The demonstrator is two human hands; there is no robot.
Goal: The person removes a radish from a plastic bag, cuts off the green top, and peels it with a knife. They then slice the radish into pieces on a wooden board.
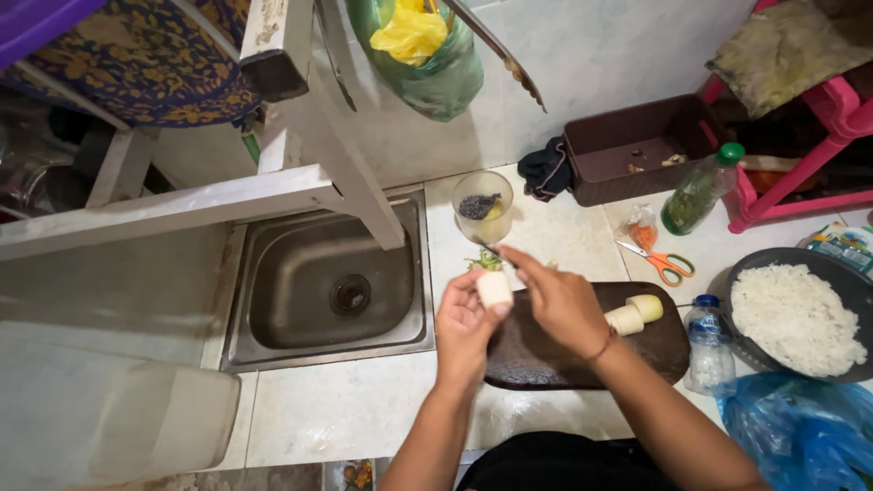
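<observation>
My left hand grips a short pale cylinder of peeled vegetable above the left end of a dark wooden cutting board. My right hand holds a small knife whose dark blade points up and left, past the piece. Green scraps lie on the white tile just beyond it. Two more pale pieces rest on the board to the right of my right wrist.
A steel sink is set in the floor at left. A plastic cup, brown tray, orange scissors, small bottle, green-capped bottle, pan of rice and blue bag surround the board.
</observation>
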